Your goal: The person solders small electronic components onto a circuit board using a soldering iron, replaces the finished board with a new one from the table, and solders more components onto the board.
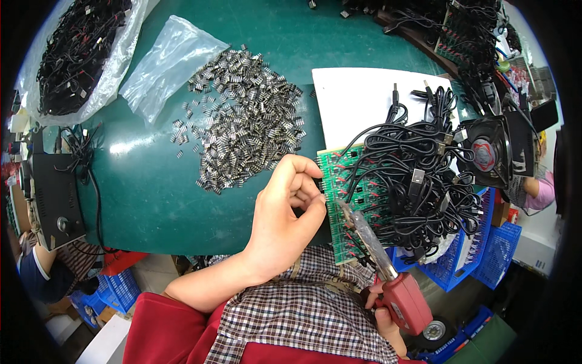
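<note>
A green circuit board panel (337, 233) lies at the table's front edge, with several black USB cables (418, 151) attached along it by red and black wire ends. Thumb and index finger of my left hand (276, 221) are curled together in a pinch at the board's left edge. Whatever sits between those fingertips is hidden. My right hand (388, 324) grips a red-handled soldering gun (409, 303), its tip touching or just above the board beside my left thumb. Left of the board spreads a pile of small metal-pinned connectors (248, 121).
A white sheet (348, 103) lies under the cables. A clear plastic bag (173, 67) and a bag of black cables (85, 54) are at the far left. A black box with a knob (57, 200) stands left, a fan (488, 151) right, blue crates (497, 255) below it.
</note>
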Motion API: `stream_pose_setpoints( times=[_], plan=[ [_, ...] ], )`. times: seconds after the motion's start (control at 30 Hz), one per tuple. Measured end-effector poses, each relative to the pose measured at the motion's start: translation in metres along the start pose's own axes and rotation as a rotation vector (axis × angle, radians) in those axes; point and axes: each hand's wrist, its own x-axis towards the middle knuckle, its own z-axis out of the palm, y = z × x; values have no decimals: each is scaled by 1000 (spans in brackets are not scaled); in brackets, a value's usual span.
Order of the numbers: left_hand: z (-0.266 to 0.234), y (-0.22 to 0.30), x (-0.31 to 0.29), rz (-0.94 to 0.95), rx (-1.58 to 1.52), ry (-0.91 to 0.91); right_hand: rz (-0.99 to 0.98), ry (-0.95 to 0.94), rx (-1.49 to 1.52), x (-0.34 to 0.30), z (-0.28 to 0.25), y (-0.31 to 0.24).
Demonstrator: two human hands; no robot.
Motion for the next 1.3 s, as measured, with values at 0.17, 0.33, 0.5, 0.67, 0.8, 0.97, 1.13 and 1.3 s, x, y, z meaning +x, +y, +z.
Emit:
stream_pose_setpoints(
  times=[0.17, 0.33, 0.5, 0.67, 0.8, 0.97, 1.13, 1.3],
  plan=[
    [-1, 2, -2, 15, 45, 15, 14, -57, -19, 0, -9, -9],
    [-7, 10, -6, 3, 146, 6, -389, -81, -644, -15, -16, 8],
    [-16, 10, -5, 119, 467, 150, 55, -314, 170, 6, -46, -31],
    [-5, 9, -15, 184, 794, 139, -213, 250, 292, -17, -42, 11],
    [-11, 0, -15, 236, 863, 156, -501, 767, 416, -1, -50, 20],
    [-10, 4, -17, 206, 802, 123, -494, 1113, 467, 16, -91, 20],
    [-13, 4, -25, 189, 803, 128, -132, 1138, 165, 98, -137, 91],
    [-28, 0, -17, 101, 604, 71, -319, 1069, 16, 73, -183, 61]
  ],
)
